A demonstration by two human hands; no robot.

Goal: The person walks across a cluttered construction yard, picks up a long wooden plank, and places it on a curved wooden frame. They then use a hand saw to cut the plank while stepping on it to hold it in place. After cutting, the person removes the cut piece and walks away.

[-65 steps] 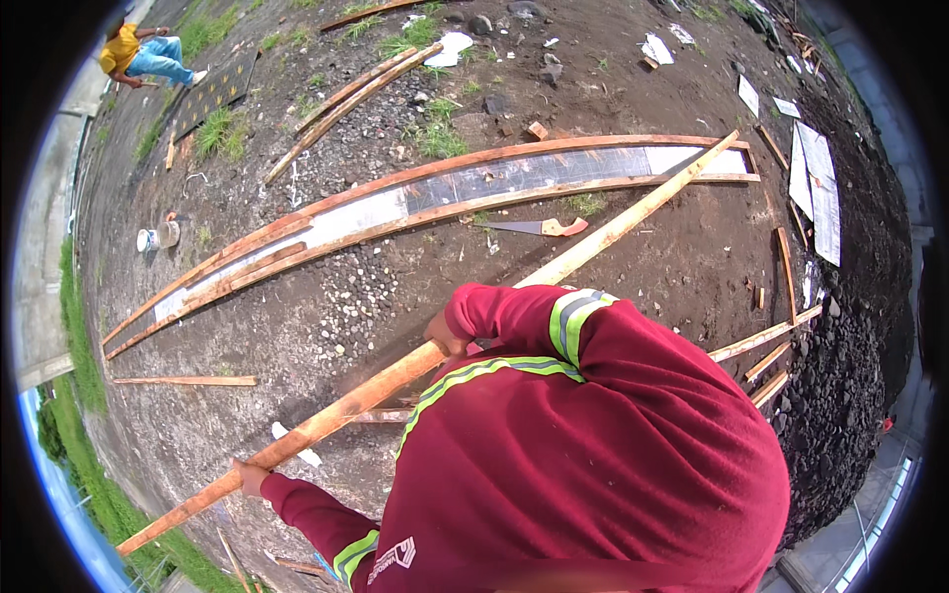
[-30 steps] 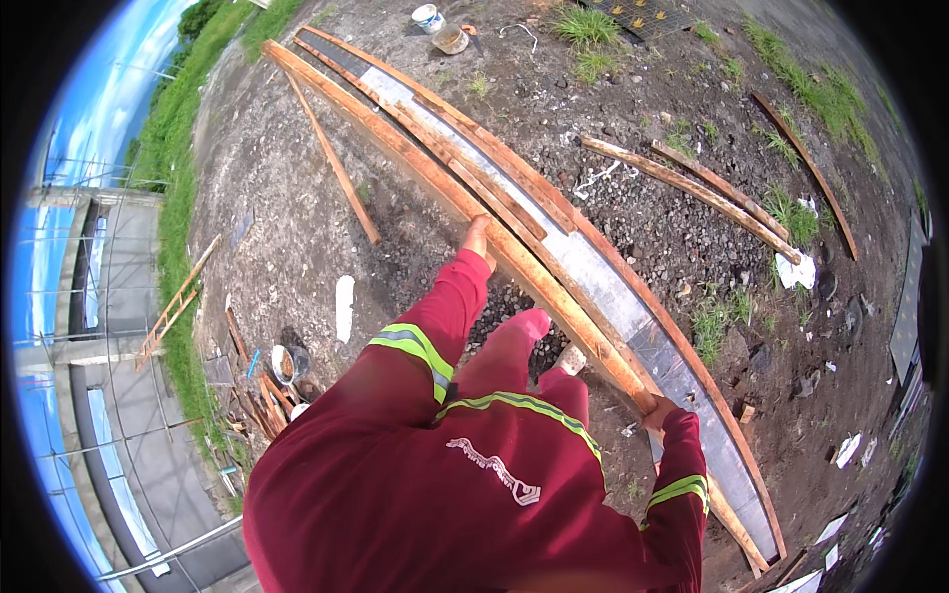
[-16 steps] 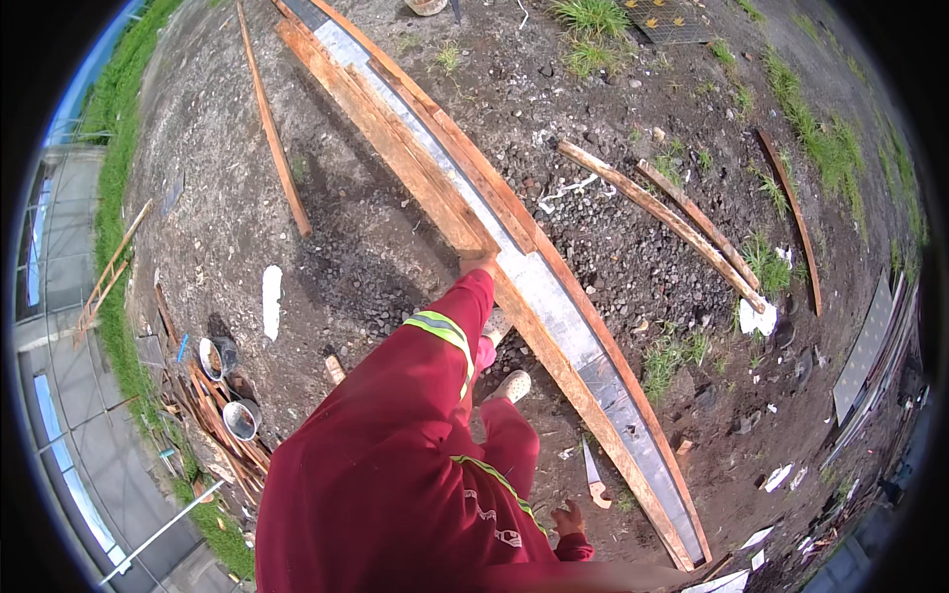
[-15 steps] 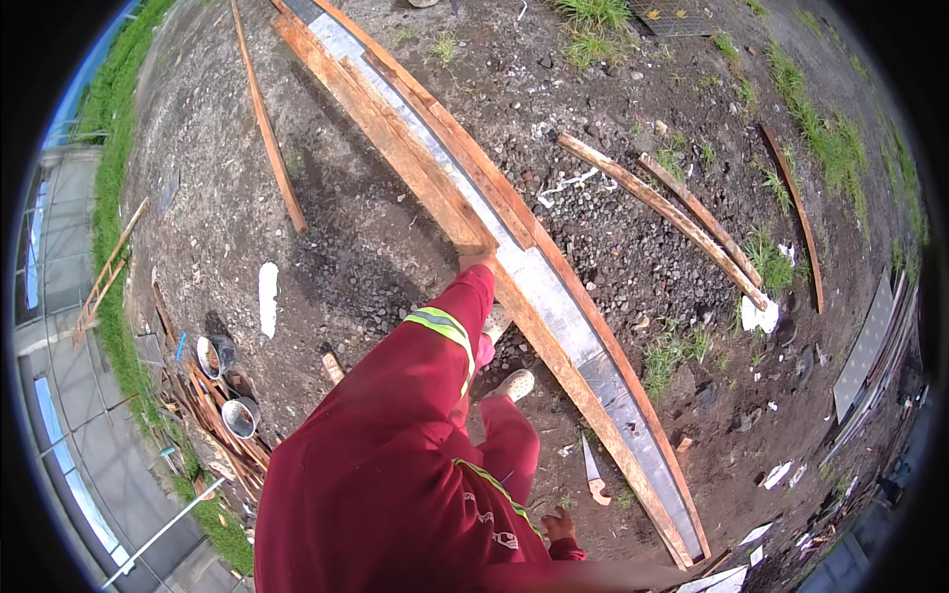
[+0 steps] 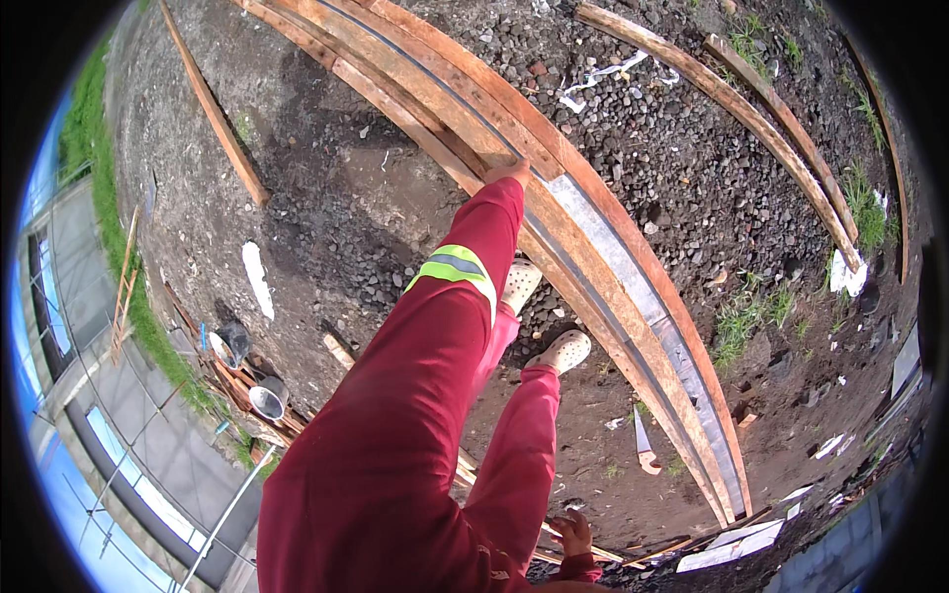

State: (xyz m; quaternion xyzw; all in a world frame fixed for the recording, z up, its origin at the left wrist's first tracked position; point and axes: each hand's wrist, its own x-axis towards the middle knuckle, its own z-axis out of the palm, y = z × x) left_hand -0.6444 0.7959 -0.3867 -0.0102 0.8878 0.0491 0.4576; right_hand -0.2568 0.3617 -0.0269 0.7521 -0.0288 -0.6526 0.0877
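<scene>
One hand is closed on timber: the left hand (image 5: pixel 508 174) grips the near end of a wide plank (image 5: pixel 420 89), arm stretched forward, knuckles toward me; the underside of the grip is hidden. Right hand (image 5: pixel 573 535): low by the person's right leg, near the lower edge of the view, fingers loosely spread and a little curled.

Position of plank: runs from the left hand up and to the left, along the near side of a long timber frame, overlapping it in view. Whether it rests there or is lifted slightly, I cannot tell.

Frame: near rail (image 5: pixel 630 321) and far rail (image 5: pixel 647 275), with a grey sheet (image 5: pixel 603 232) between them; the rails draw close together toward the lower right. Curvature probably from the lens.

Feet: two pale clogs with holes, left clog (image 5: pixel 521 284) and right clog (image 5: pixel 566 351), on the near side of the frame. A handsaw (image 5: pixel 644 442) lies on the soil just beside the near rail.

Further out: stony ground (image 5: pixel 682 188) beyond the frame, two weathered poles there, one the longer pole (image 5: pixel 732 94). To the left, a loose narrow board (image 5: pixel 213 109), a white strip (image 5: pixel 257 280), and two buckets, the nearer bucket (image 5: pixel 267 398) beside scrap wood.
</scene>
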